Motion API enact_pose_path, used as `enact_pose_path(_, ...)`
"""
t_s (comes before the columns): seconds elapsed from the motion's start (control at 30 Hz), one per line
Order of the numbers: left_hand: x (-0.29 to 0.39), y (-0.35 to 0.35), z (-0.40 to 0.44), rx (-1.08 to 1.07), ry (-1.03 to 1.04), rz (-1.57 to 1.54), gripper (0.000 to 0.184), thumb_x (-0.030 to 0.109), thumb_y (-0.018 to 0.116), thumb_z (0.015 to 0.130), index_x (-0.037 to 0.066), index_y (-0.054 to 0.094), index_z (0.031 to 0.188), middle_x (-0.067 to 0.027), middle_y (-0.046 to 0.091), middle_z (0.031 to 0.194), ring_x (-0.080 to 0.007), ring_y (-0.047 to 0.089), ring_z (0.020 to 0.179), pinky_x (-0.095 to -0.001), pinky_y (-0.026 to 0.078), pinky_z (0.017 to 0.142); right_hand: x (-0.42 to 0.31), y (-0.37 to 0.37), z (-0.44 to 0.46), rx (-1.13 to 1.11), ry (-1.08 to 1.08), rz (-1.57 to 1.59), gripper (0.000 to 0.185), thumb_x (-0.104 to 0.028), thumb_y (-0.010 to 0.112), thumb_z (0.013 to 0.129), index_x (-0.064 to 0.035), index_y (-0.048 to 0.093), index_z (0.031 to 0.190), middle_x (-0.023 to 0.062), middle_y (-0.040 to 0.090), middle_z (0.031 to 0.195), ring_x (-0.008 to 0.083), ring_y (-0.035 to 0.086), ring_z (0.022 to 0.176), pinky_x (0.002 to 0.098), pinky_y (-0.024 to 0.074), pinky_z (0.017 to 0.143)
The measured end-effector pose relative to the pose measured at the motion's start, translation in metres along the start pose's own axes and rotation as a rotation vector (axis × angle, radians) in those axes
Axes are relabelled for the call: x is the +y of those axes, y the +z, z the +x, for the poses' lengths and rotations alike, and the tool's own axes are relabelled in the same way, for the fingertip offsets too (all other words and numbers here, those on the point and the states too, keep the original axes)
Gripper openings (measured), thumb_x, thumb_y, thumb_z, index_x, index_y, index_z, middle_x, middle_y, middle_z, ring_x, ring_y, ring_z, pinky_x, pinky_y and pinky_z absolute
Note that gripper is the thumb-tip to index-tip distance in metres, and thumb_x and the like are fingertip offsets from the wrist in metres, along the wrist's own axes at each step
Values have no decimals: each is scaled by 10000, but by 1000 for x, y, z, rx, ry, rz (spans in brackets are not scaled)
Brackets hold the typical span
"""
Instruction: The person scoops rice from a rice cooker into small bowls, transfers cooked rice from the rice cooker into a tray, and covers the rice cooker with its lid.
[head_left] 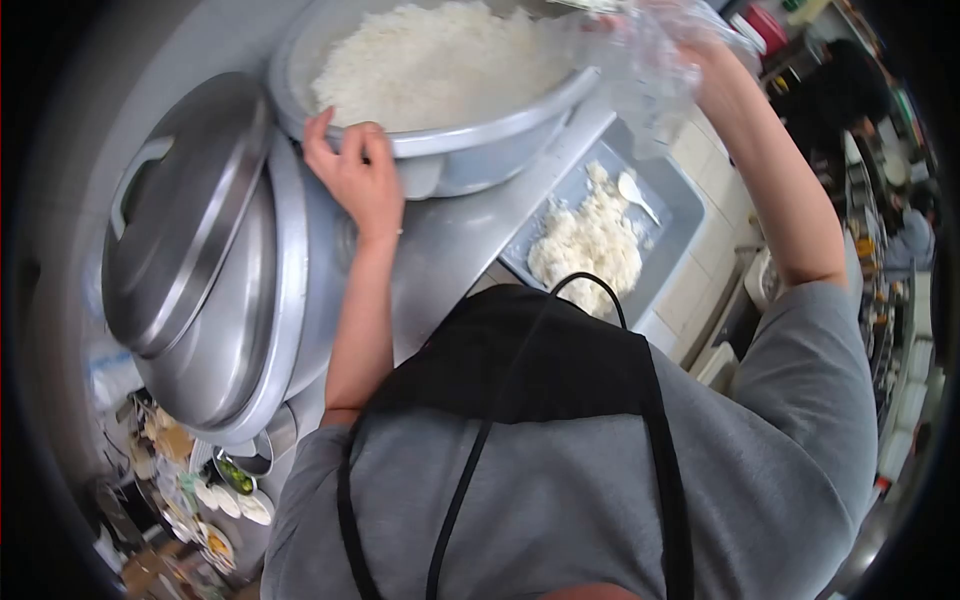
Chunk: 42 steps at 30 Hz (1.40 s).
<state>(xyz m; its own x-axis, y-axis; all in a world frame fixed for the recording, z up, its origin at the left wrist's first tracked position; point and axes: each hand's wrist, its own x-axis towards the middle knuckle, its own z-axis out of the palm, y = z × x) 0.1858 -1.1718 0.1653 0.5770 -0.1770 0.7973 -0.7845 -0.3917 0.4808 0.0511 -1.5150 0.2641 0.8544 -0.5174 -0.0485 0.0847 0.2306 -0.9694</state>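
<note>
A large metal pot (505,130) filled with white cooked rice (430,65) stands on a steel counter. My left hand (362,175) holds its near rim, fingers bent over the edge. My right hand (690,28), at the top right and smeared by motion, is closed on a crumpled clear plastic bag (645,75) beside the pot. Part of that hand is hidden by the plastic and the frame edge. Below and right of the pot, a blue-grey tub (675,255) contains a heap of rice (590,245) and a white rice paddle (637,197).
Left of me, a second big pot (290,270) has metal lids (190,220) leaning on it. Bare steel counter (430,260) shows between the pots. Bowls with food (235,475) sit at the lower left. A person in black (840,95) is at the far right.
</note>
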Motion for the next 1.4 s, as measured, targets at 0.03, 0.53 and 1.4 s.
enact_pose_path(0.03, 2, -1, 0, -5, 7, 14, 126, 106, 501, 794, 68, 615, 755, -162, 435, 1161, -311, 360, 1109, -395, 279, 923, -3, -14, -14, 102, 71, 219, 149, -120, 509, 827, 11, 518, 896, 125, 540, 760, 320, 597, 757, 455, 534, 657)
enact_pose_path(0.53, 4, -1, -2, -95, -59, -3, 193, 152, 448, 858, 73, 606, 780, -121, 396, 1212, -278, 309, 1154, -378, 287, 902, 234, -128, -165, 694, -275, -1639, 621, -67, 489, 724, -17, 265, 1302, 206, 372, 1274, 342, 370, 1171, 403, 290, 987)
enact_pose_path(1.4, -177, -254, 212, -955, -314, 693, 690, 136, 590, 725, 148, 272, 1337, -161, 362, 1314, -299, 350, 1210, -331, 301, 995, 272, -245, -106, -420, 316, -1848, 187, -163, 537, 694, -8, 640, 708, 163, 619, 642, 297, 620, 607, 365, 489, 590)
